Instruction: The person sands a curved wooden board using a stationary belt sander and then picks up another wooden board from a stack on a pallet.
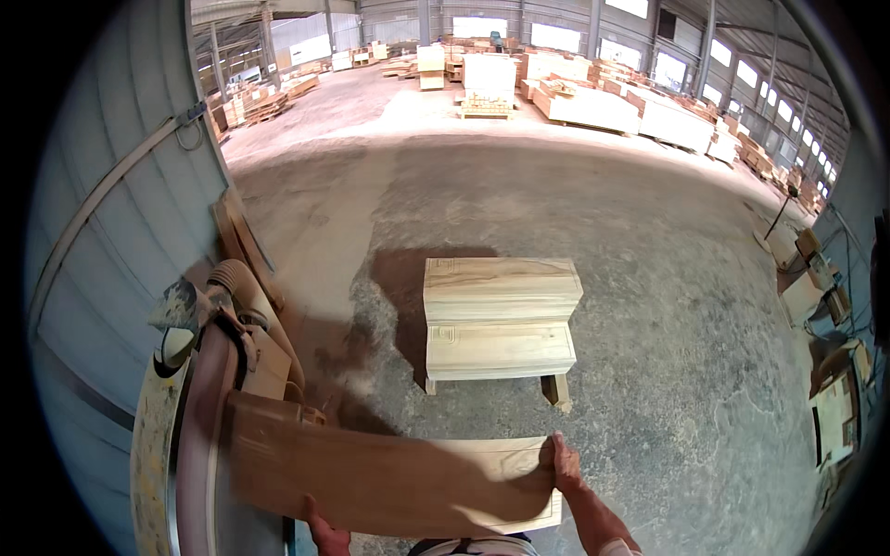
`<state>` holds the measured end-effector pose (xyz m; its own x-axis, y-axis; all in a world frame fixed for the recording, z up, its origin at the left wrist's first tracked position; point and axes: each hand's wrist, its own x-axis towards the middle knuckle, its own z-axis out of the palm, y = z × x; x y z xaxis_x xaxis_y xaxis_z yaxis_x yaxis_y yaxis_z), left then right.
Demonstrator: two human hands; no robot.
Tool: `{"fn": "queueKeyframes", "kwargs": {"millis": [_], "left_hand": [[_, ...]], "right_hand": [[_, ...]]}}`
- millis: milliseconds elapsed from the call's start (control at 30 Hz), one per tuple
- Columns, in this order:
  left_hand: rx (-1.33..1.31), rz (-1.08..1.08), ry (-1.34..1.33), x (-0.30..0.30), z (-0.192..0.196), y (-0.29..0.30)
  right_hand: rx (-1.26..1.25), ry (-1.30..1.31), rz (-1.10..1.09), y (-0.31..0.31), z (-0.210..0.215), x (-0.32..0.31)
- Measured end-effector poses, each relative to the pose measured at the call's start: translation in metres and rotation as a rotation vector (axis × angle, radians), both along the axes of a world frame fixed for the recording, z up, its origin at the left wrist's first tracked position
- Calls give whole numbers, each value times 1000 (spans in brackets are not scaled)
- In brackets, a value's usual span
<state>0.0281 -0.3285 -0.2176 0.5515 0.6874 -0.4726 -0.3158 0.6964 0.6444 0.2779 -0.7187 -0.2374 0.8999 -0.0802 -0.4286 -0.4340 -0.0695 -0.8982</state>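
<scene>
Right grip (567, 468), a bare hand, closes on one end of a long wooden board (394, 473), its thumb up at the far corner; how far the fingers reach beneath is hidden. Left grip (326, 532), also bare, holds the near long edge toward the other end, with its thumb bent over the edge and the remaining fingers out of sight under the wood. Held level across the front of the body, the board lies mostly in shade, with a bright patch near the right end. Its left end, slightly blurred, comes up to the upright belt (204, 435) of a machine (153, 435) with a worn yellowish side; whether they touch, I cannot tell. Behind that end stands a thick ribbed hose (243, 278). Beyond the board, two pale stacks of boards (501, 320) sit side by side on wooden supports (556, 392) above the grey floor (667, 324). Darker planks (246, 250) lean by the metal wall (120, 185) at left, and many wood piles (584, 107) fill the sunlit back.
</scene>
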Motion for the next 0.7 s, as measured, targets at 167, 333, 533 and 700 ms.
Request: {"fn": "queueKeyframes", "kwargs": {"millis": [167, 333, 533, 700], "left_hand": [[195, -2, -176, 38, 84, 19], [451, 104, -153, 50, 119, 21], [1071, -120, 163, 81, 175, -34], [926, -380, 237, 74, 149, -48]], "right_hand": [[-25, -28, -118, 38, -26, 1], [-303, -299, 232, 64, -64, 15], [523, -212, 110, 149, 85, 46], [1014, -187, 254, 183, 155, 36]]}}
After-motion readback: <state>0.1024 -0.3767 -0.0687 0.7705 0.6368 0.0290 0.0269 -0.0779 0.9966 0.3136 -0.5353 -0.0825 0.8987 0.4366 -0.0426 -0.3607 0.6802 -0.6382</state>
